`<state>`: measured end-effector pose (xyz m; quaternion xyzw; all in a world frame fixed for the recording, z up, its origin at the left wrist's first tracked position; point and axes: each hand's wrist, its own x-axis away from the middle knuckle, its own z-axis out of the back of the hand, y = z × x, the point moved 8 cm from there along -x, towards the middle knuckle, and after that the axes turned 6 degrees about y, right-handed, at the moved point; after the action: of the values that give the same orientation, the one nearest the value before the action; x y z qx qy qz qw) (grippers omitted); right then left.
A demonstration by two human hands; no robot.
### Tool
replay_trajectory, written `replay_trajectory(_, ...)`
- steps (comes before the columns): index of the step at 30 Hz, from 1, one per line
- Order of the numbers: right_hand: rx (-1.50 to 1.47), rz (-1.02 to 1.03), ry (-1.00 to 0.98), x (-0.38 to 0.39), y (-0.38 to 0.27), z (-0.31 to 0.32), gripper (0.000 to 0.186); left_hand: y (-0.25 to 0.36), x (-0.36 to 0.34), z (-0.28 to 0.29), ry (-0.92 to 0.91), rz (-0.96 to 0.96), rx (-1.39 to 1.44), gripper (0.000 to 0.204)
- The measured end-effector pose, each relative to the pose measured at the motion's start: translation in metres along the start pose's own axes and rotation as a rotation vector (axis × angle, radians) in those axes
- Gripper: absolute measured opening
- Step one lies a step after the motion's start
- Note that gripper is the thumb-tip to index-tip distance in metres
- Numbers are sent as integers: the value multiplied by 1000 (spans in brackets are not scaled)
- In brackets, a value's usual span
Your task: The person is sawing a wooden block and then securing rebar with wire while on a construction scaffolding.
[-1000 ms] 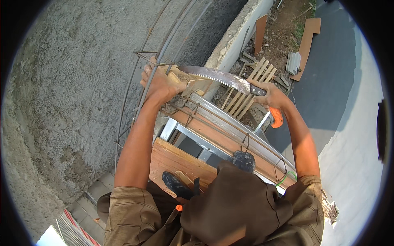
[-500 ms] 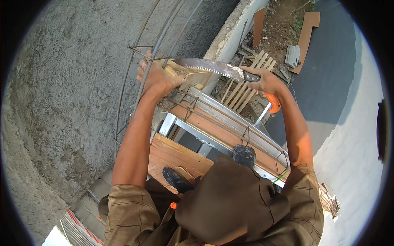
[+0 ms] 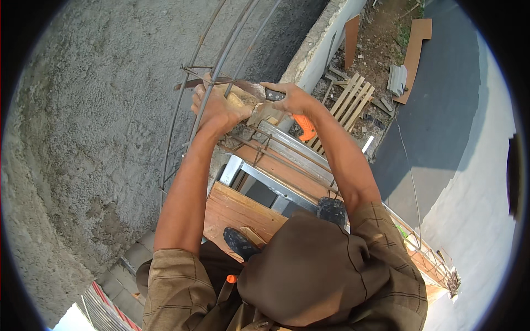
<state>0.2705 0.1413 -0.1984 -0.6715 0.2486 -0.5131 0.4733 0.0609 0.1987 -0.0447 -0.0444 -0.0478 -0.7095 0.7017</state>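
My right hand point(image 3: 298, 103) is closed on a handsaw point(image 3: 305, 128) with an orange grip and a dark, worn blade. The blade runs left, behind the upright steel rebar point(image 3: 220, 60), and its tip shows beyond the bars. My left hand point(image 3: 216, 113) reaches among the bars, closed on a piece of wooden board point(image 3: 237, 98) close to the saw. Part of the board and the cutting edge are hidden by my hands and the rebar.
Left stands a rough grey cement wall point(image 3: 99, 121). My shoes rest on a wooden plank point(image 3: 243, 207) and a metal frame point(image 3: 276, 187). A rebar cage lies along the timber formwork point(image 3: 287, 171). Far below right are a wooden pallet point(image 3: 353, 99) and dark paving point(image 3: 436, 110).
My right hand has pushed the saw leftward, so the blade now passes behind the rebar. My left hand keeps its hold on the board; the whole view has shifted slightly.
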Motion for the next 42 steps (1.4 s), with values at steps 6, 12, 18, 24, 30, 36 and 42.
replay_trajectory(6, 63, -84, 25, 68, -7, 61, 79, -1, 6, -1, 36, 2, 99, 105)
replay_trajectory(12, 48, 51, -11, 2, -58, -12, 78, 3, 1, 4, 28, -2, 41, 105)
replay_trajectory(18, 91, -94, 14, 69, -6, 57, 79, -1, 4, -2, 25, -28, 66, 104)
replay_trajectory(24, -3, -200, 31, 66, 98, 80, 81, 0, 7, -3, 118, -69, -12, 118)
replay_trajectory(30, -64, -102, 51, 87, 94, 87, 68, -5, 1, 5, 67, -55, 94, 117)
replay_trajectory(36, -68, -237, 93, 95, 86, 79, 59, -41, 7, 2, 98, 242, 284, 86)
replay_trajectory(42, -192, -170, 79, 101, 110, 80, 58, -49, -4, 6, 91, 381, 438, 63)
